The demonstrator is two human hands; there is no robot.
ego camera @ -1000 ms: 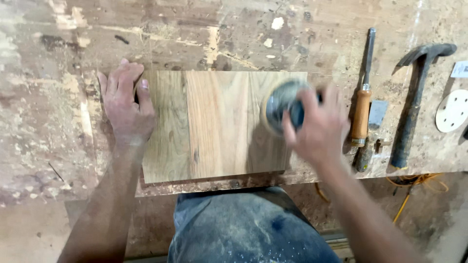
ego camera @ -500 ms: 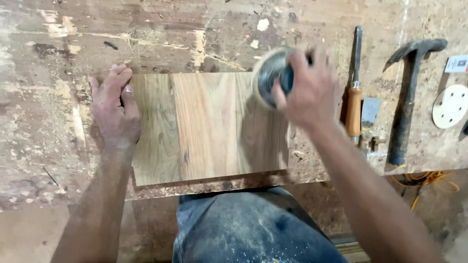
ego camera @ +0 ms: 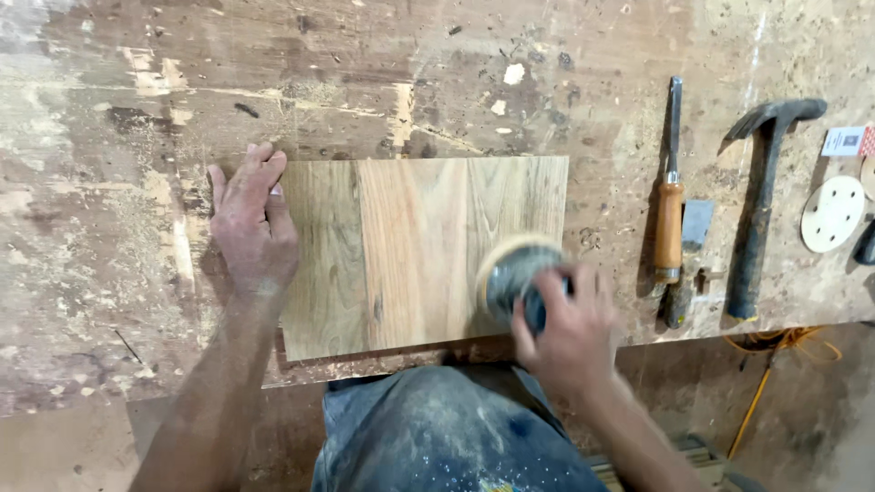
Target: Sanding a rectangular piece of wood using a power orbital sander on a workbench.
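Flanking the wooden panel (ego camera: 401, 255): chisel (ego camera: 672, 196), hammer (ego camera: 761, 205), sanding disc (ego camera: 831, 214).

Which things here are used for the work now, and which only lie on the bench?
In use: wooden board, pressed flat by the left hand; round sander, gripped by the right hand.

Lying about: chisel, hammer, sanding disc, all on the workbench, right of the board.

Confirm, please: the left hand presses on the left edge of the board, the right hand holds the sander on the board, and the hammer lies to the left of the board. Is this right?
Not quite. In the head view the hammer lies to the right of the board, beyond the chisel. The rest holds: left hand on the left edge, right hand holding the sander.
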